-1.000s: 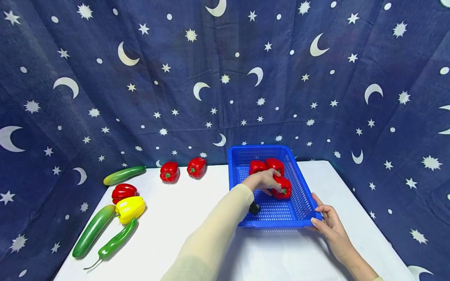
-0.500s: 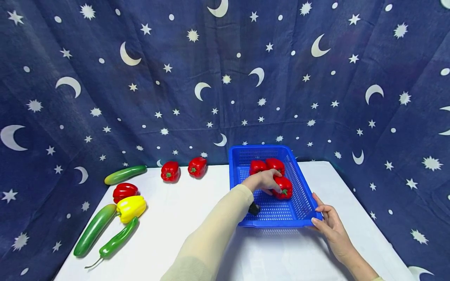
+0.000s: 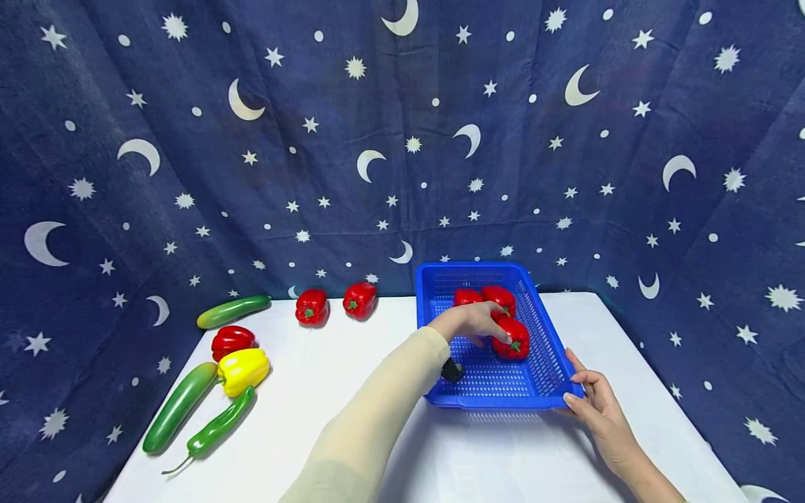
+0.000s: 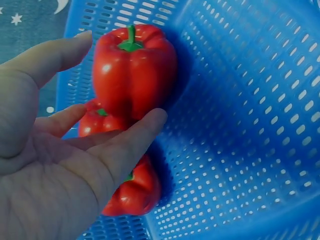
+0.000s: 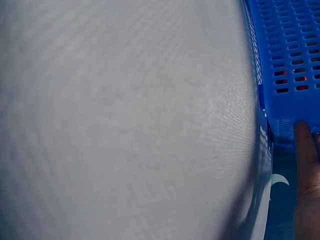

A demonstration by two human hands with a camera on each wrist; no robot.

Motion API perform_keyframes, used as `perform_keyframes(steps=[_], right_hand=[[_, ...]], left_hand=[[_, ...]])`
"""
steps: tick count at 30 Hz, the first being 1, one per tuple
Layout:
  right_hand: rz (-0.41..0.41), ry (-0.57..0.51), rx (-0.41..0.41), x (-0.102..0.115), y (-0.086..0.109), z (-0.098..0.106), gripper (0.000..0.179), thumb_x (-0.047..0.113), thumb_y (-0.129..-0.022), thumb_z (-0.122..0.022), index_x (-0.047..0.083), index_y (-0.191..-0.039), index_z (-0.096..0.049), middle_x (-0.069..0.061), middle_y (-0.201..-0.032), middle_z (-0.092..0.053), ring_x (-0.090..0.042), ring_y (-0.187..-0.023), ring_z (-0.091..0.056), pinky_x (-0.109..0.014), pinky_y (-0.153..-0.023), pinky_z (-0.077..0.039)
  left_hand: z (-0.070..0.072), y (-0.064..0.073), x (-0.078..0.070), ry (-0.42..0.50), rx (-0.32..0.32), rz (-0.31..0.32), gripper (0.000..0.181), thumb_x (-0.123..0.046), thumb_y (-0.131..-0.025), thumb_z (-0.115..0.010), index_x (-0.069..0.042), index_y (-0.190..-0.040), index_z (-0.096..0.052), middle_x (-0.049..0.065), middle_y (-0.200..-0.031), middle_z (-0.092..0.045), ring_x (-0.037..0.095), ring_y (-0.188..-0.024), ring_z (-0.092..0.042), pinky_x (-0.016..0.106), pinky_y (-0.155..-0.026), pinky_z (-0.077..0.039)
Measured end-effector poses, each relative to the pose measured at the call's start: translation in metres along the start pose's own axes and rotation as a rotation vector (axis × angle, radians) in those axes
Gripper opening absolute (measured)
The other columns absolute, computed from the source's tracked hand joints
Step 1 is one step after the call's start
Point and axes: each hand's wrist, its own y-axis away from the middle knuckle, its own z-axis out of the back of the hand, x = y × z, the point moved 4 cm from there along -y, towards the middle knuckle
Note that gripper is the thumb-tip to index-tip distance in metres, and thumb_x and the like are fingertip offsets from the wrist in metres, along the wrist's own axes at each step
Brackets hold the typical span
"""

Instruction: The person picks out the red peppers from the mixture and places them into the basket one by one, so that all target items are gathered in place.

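Observation:
My left hand [image 3: 473,321] reaches into the blue plastic basket [image 3: 497,402]. Its thumb and fingers are spread beside the nearest red bell pepper [image 3: 512,340], which stands on the basket floor. In the left wrist view, that red bell pepper [image 4: 135,70] shows between the thumb and the extended fingers of the hand [image 4: 55,150]; whether a fingertip touches it I cannot tell. Two more red bell peppers [image 3: 500,300] lie behind it, partly covered by the hand. With thumb and fingers, my right hand [image 3: 600,412] grips the basket's near right corner.
On the table's left are a yellow bell pepper [image 3: 244,372], a red bell pepper [image 3: 233,341], a long green pepper [image 3: 221,423] and two cucumbers [image 3: 181,406]. Two red bell peppers [image 3: 360,300] stand at the back. A starry curtain [image 3: 402,175] surrounds the table.
The head view has shifted slightly, so everything sits further right in it. My left hand has drawn slightly left from the nearest red bell pepper. My right hand keeps its grip on the basket.

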Motion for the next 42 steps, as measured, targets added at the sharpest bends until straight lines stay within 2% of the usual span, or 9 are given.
perform_keyframes(steps=[6, 10, 15, 21, 24, 29, 34, 39, 42], right_hand=[[0.005, -0.012, 0.010, -0.001, 0.002, 0.001, 0.022, -0.006, -0.105, -0.043, -0.003, -0.124, -0.033, -0.009, -0.171, -0.010, 0.005, -0.139, -0.038, -0.028, -0.090, -0.057], [0.006, -0.005, 0.007, -0.002, 0.002, 0.001, 0.022, -0.006, -0.105, -0.043, -0.001, -0.125, -0.034, -0.009, -0.171, -0.009, 0.005, -0.138, -0.038, -0.027, -0.090, -0.057], [0.030, -0.035, 0.024, -0.002, 0.001, 0.001, 0.023, -0.009, -0.104, -0.042, 0.000, -0.125, -0.036, -0.007, -0.171, -0.012, 0.004, -0.140, -0.037, -0.028, -0.091, -0.056], [0.065, -0.055, 0.037, -0.002, 0.001, 0.002, 0.024, -0.011, -0.103, -0.040, -0.002, -0.125, -0.036, -0.003, -0.171, -0.015, 0.001, -0.141, -0.038, -0.029, -0.090, -0.057], [0.066, -0.054, 0.039, -0.002, 0.000, 0.001, 0.024, -0.011, -0.104, -0.040, -0.002, -0.125, -0.036, -0.003, -0.171, -0.015, 0.001, -0.141, -0.038, -0.028, -0.090, -0.057], [0.055, -0.054, 0.032, -0.003, 0.001, 0.000, 0.024, -0.010, -0.104, -0.041, 0.000, -0.125, -0.036, -0.002, -0.170, -0.016, 0.000, -0.140, -0.041, -0.029, -0.089, -0.057], [0.039, -0.044, 0.021, -0.004, 0.001, -0.001, 0.024, -0.010, -0.104, -0.042, 0.001, -0.125, -0.036, -0.002, -0.170, -0.017, 0.001, -0.139, -0.040, -0.029, -0.088, -0.058], [0.032, -0.027, 0.021, -0.003, 0.000, 0.000, 0.024, -0.008, -0.104, -0.043, 0.002, -0.125, -0.036, -0.003, -0.171, -0.015, 0.003, -0.140, -0.038, -0.029, -0.089, -0.057], [0.030, -0.030, 0.022, -0.002, 0.000, 0.000, 0.023, -0.008, -0.104, -0.042, 0.002, -0.124, -0.036, -0.003, -0.171, -0.014, 0.003, -0.139, -0.038, -0.029, -0.090, -0.057]], left_hand=[[0.009, 0.006, -0.005, 0.016, 0.003, -0.033, 0.076, -0.014, -0.086, -0.083, -0.012, -0.152, -0.046, 0.013, -0.140, -0.051, 0.033, -0.122, -0.058, 0.052, -0.097, -0.054], [0.014, 0.009, -0.009, 0.051, 0.031, -0.071, 0.077, -0.016, -0.088, -0.082, -0.009, -0.154, -0.043, 0.014, -0.144, -0.050, 0.034, -0.126, -0.057, 0.051, -0.096, -0.054], [0.023, 0.016, -0.012, 0.050, 0.047, -0.118, 0.077, -0.020, -0.090, -0.080, -0.008, -0.155, -0.040, 0.015, -0.145, -0.050, 0.033, -0.126, -0.058, 0.046, -0.090, -0.058], [0.035, 0.027, -0.015, 0.036, 0.033, -0.178, 0.074, -0.022, -0.090, -0.080, -0.010, -0.153, -0.044, 0.013, -0.137, -0.053, 0.024, -0.110, -0.064, 0.038, -0.083, -0.061], [0.040, 0.033, -0.014, 0.039, 0.034, -0.205, 0.072, -0.023, -0.090, -0.080, -0.011, -0.152, -0.045, 0.015, -0.140, -0.052, 0.021, -0.106, -0.065, 0.037, -0.082, -0.061], [0.052, 0.046, -0.011, 0.033, 0.010, -0.271, 0.068, -0.026, -0.092, -0.078, -0.014, -0.152, -0.048, 0.012, -0.145, -0.051, 0.019, -0.108, -0.065, 0.037, -0.086, -0.060], [0.071, 0.064, -0.004, 0.001, -0.028, -0.345, 0.064, -0.028, -0.094, -0.075, -0.018, -0.152, -0.049, 0.008, -0.148, -0.052, 0.015, -0.112, -0.064, 0.040, -0.092, -0.058], [0.095, 0.083, 0.010, -0.021, -0.076, -0.374, 0.062, -0.031, -0.095, -0.074, -0.024, -0.151, -0.049, 0.001, -0.150, -0.051, 0.017, -0.123, -0.060, 0.038, -0.094, -0.056], [0.109, 0.094, 0.021, -0.023, -0.112, -0.385, 0.062, -0.030, -0.095, -0.073, -0.024, -0.152, -0.048, 0.001, -0.151, -0.050, 0.019, -0.127, -0.058, 0.039, -0.097, -0.055]])
